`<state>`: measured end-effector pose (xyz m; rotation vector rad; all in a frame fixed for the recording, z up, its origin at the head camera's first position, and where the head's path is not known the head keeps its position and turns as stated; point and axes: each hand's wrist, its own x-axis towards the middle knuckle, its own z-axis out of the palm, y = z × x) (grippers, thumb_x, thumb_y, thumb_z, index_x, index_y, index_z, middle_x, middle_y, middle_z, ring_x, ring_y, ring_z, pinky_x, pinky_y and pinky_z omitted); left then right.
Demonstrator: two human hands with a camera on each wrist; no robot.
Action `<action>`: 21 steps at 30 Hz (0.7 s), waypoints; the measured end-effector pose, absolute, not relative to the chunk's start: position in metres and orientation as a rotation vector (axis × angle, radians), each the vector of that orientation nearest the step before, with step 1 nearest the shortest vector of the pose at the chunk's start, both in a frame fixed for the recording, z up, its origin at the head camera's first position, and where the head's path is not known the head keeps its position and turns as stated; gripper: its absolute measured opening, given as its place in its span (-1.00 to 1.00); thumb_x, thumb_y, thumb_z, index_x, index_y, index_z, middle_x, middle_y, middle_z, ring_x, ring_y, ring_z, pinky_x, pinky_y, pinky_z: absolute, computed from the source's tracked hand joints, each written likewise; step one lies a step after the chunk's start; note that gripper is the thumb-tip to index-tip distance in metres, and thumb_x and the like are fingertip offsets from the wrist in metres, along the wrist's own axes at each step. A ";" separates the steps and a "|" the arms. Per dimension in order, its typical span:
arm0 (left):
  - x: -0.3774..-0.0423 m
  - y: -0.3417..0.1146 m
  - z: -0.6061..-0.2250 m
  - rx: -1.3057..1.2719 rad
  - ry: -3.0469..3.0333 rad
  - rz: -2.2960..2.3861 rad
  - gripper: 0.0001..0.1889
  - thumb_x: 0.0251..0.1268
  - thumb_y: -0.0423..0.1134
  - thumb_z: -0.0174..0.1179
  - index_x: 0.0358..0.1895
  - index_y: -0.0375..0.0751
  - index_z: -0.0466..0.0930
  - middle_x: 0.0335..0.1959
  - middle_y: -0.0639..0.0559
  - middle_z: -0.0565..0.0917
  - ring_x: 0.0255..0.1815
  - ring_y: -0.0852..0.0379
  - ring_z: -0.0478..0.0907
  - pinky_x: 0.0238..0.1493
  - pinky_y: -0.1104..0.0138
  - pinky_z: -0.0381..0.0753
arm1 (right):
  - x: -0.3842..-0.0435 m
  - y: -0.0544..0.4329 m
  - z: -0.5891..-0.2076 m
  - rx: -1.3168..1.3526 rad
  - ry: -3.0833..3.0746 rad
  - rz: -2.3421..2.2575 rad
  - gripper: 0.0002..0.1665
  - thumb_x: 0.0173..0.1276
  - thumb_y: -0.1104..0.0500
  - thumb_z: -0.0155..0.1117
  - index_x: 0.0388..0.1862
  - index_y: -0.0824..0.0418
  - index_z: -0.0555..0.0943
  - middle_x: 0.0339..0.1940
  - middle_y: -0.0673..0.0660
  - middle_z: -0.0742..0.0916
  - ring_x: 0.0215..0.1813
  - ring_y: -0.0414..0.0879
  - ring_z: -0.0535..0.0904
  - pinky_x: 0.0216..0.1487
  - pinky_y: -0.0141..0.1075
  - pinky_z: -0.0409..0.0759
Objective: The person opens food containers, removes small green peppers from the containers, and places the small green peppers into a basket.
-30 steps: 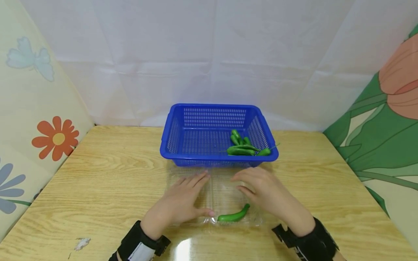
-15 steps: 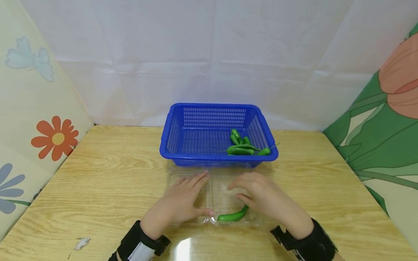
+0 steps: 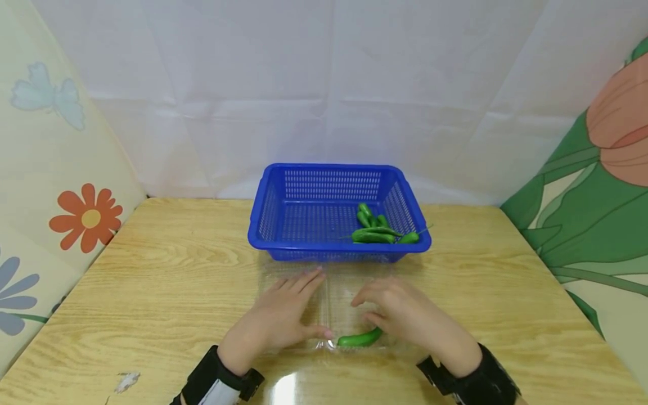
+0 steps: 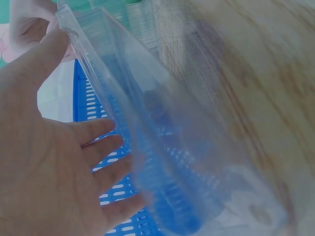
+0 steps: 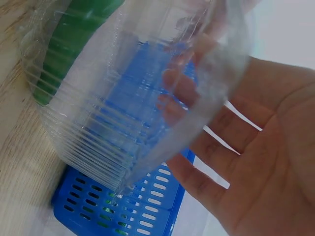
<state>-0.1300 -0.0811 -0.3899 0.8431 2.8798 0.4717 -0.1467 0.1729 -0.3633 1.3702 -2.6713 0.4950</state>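
Note:
In the head view, a clear plastic hinged container [image 3: 348, 304] lies opened flat, with one curved green chili pepper [image 3: 358, 338] in the front of its right half. My left hand [image 3: 283, 315] spreads over the left half, its thumb reaching to the middle fold. The left wrist view shows that thumb and those fingers against a clear plastic wall [image 4: 162, 98]. Over the right half is my right hand [image 3: 400, 309], fingers loosely bent, covering the pepper's far end. In the right wrist view its fingers show partly through the clear wall, apart from the pepper [image 5: 69, 49].
Just behind the container stands a blue perforated basket [image 3: 304, 246], with several green chili peppers [image 3: 377, 236] heaped in its right front corner. The wooden tabletop [image 3: 192, 253] extends to both sides, bounded by a white cloth [image 3: 324, 84] and patterned side panels.
My right hand has moved forward-left and down toward me, now overlapping the pepper's end. My left hand stays in place. The pepper and basket have not visibly moved on the table.

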 end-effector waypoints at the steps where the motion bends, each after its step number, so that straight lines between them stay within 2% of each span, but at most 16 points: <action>1: -0.130 -0.081 -0.390 0.841 2.880 0.469 0.04 0.16 0.43 0.16 0.57 -0.16 0.09 0.59 -0.04 0.10 0.54 -0.09 0.12 0.51 -0.02 0.12 | -0.146 0.173 -0.363 1.370 -2.680 0.494 -0.71 0.05 0.29 0.58 -0.20 0.17 0.75 -0.23 -0.01 0.77 -0.15 -0.09 0.70 -0.07 -0.14 0.70; 21: -0.130 -0.081 -0.392 0.847 2.885 0.469 0.04 0.16 0.42 0.16 0.57 -0.15 0.09 0.59 -0.03 0.10 0.53 -0.08 0.13 0.50 -0.02 0.13 | -0.143 0.171 -0.361 1.368 -2.755 0.479 -0.72 0.06 0.29 0.58 -0.21 0.14 0.77 -0.25 -0.08 0.76 -0.14 -0.13 0.68 -0.03 -0.11 0.67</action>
